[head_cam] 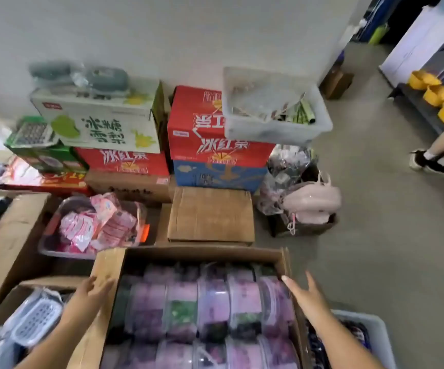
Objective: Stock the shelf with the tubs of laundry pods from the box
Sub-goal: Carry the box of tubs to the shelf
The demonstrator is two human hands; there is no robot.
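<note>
An open cardboard box (189, 253) lies in front of me, packed with several clear round tubs of laundry pods (213, 302) with purple and green contents, lying on their sides in rows. My left hand (93, 290) rests with straight fingers on the box's left flap. My right hand (304, 291) stretches out flat over the box's right edge, fingertips beside the rightmost tub. Neither hand holds anything. No shelf shows beside the box.
Stacked red, white and blue drink cartons (215, 139) stand against the wall, with a clear bin (276, 129) on top. A closed brown carton (210, 214) and a tub of pink packets (95, 225) sit behind the box. A person's legs (439, 153) are at the right.
</note>
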